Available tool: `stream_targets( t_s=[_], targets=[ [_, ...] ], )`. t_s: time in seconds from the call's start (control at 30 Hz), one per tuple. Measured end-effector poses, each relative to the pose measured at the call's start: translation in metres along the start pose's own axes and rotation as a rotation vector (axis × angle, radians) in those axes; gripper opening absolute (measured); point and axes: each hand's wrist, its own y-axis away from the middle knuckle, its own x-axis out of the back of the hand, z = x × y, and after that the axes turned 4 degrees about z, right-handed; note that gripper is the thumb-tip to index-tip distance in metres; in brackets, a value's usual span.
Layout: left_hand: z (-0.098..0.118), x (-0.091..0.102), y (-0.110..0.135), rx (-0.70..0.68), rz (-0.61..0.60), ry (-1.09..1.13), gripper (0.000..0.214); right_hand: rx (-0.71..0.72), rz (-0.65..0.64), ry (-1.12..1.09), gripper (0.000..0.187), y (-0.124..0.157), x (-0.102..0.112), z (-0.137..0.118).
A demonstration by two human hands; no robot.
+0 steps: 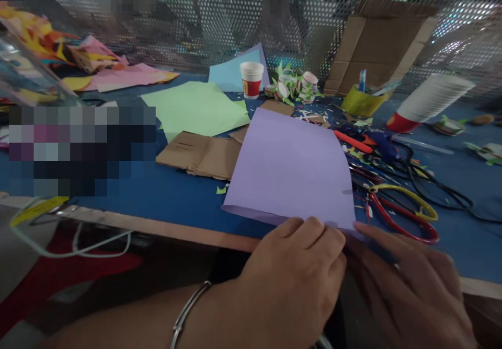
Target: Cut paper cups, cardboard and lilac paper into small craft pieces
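Observation:
A sheet of purple paper (292,166) lies bowed near the table's front edge, its near edge lifted and curling slightly. My left hand (300,268), with a silver bracelet on the wrist, has its fingers curled over that near edge and grips it. At the sheet's right near corner is my right hand (411,281), index fingertip against the paper and the other fingers bent below. Its thumb is hidden and it is partly blurred. Just right of the sheet lie scissors (403,213) with red and yellow handles. Brown cardboard (200,153) sits to the left.
Light green paper (196,106) lies behind the cardboard. A paper cup (251,80) stands farther back; a tilted cup stack (431,101) is at right. A blue glue gun (384,145), black cord (435,184) and paper scraps litter the right side. Perforated metal (231,20) backs the table.

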Motion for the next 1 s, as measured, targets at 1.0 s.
stream_targets(
  t_s=[1.0],
  targets=[
    [-0.06,0.034,0.086,0.116,-0.114,-0.282,0.059,-0.129,0.061,-0.048,0.045,0.01,-0.007,-0.011]
  ],
)
